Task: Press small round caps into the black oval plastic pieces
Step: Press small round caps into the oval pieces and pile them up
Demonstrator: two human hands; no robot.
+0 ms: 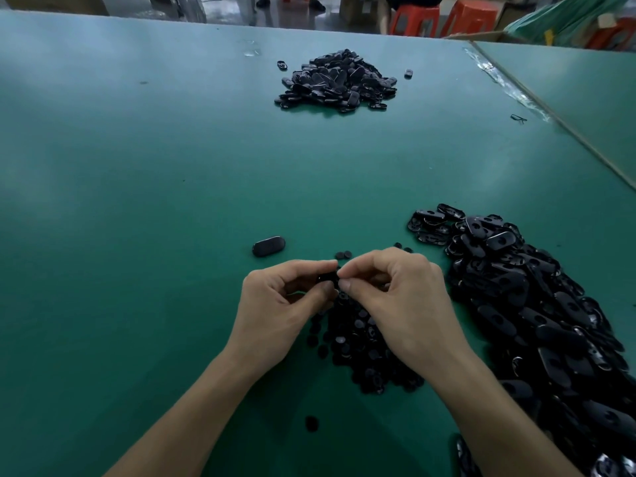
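Assembly is proceeding: left hand [275, 304] gripping an oval piece [325, 279], right hand [395, 297] pinching its three o'clock end, likely seating a cap; next calling for firm squeezing.

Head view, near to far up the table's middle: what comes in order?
Lone black round cap → heap of small black round caps → black oval plastic piece pinched by left hand and right hand → lone black oval piece → far heap of black oval pieces → red plastic stools.
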